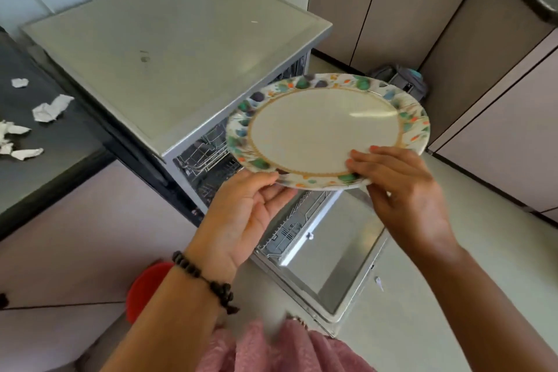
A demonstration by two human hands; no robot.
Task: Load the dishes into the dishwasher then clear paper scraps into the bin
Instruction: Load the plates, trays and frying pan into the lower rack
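Observation:
I hold a round white plate [324,130] with a floral rim, nearly level, above the open dishwasher [169,48]. My right hand [401,187] grips its near right edge, fingers on top. My left hand [241,214] touches the near left rim from below, palm up with relaxed fingers. The dishwasher's door [335,254] lies folded down under the plate, and wire racks [208,154] show inside. Several crumpled paper scraps [49,109] lie on the dark counter [45,166] at the left.
A red round object [145,287] sits low beside my left forearm. A grey bag [407,81] rests on the floor beyond the plate. Beige cabinets [453,24] line the right side and back. Pale floor [453,296] lies to the right of the door.

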